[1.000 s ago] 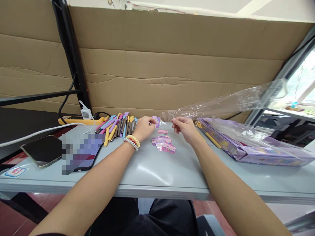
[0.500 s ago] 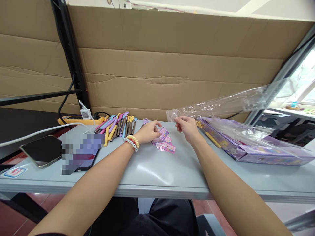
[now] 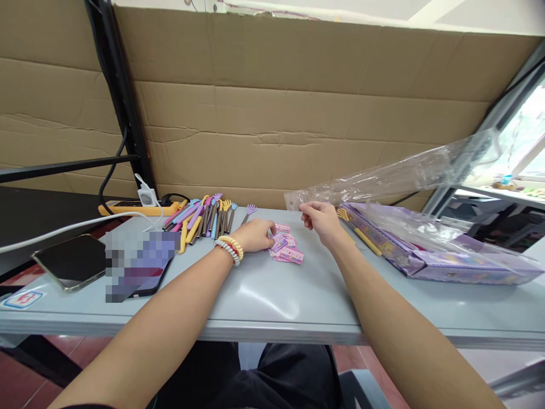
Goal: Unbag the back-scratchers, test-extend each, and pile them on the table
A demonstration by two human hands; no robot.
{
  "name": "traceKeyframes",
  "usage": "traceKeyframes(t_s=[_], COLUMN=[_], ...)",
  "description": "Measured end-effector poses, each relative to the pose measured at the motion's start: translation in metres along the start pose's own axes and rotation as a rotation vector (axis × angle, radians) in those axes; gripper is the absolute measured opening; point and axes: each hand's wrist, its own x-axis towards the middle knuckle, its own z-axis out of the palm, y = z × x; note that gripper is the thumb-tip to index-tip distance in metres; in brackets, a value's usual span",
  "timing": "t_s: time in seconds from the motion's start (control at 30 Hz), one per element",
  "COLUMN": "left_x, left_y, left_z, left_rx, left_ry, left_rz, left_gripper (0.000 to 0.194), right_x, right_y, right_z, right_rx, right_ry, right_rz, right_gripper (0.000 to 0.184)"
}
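Observation:
My left hand, with beaded bands at the wrist, is curled down over a loose pile of small printed pink cards. Its thumb and fingertips close at the left edge of a small pink card; the exact contact is partly hidden. To the right, my right hand is raised above the table, its thumb and forefinger pinched on the near end of a long clear plastic bag. The bag stretches up and right from these fingers. A purple fork-ended stick lies just beyond my left hand.
Several colourful sticks with hand-shaped ends are heaped left of my left hand. A purple box with clear film stands at the right, a yellow stick beside it. Phones and a yellow power strip occupy the left.
My left hand has come down onto the cards, and the pile has shifted, with one card now showing at its back. My right hand and the plastic bag have barely moved.

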Motion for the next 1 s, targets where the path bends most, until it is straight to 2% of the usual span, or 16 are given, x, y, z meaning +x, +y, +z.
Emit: traceKeyframes(t_s=[0.57, 0.67, 0.77, 0.87, 1.0], left_x=[-0.0004, 0.0002, 0.0008, 0.0007, 0.0007], left_y=[0.0036, 0.0031, 0.0028, 0.0044, 0.0090], left_z=[-0.0013, -0.0024, -0.0049, -0.0070, -0.0066], left_rx=[0.089, 0.071, 0.013, -0.114, -0.321], left_ry=[-0.026, 0.026, 0.128, 0.235, 0.287], left_rz=[-0.081, -0.073, -0.089, -0.110, -0.125], left_gripper=[0.024, 0.026, 0.032, 0.043, 0.060], right_x=[-0.0011, -0.0019, -0.0022, -0.0023, -0.0034], right_y=[-0.0004, -0.0008, -0.0003, 0.0006, 0.0013], right_z=[0.0014, 0.0022, 0.0025, 0.0025, 0.0033], right_rx=[-0.097, -0.099, -0.092, -0.089, -0.091], right_ry=[-0.055, -0.077, -0.115, -0.177, -0.266], right_rz=[-0.040, -0.022, -0.007, 0.001, 0.003], right_gripper=[0.018, 0.017, 0.016, 0.017, 0.018])
